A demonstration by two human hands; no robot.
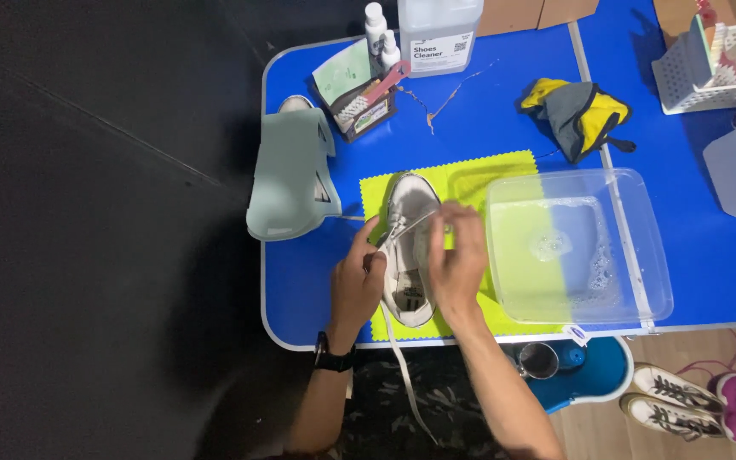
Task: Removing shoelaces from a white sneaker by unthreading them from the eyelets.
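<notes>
Both hands pinching shoelace [402, 228]: left hand [358, 277], right hand [457, 260] on scuffed white sneaker [409, 251], frame centre, green cloth [479, 175] under.

Worn white sneaker [409, 247] upright on table, toe away; loose lace [402, 366] trailing over edge

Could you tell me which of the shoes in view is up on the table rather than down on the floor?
The white shoe on the green cloth, between both hands; the others lie on the floor.
</notes>
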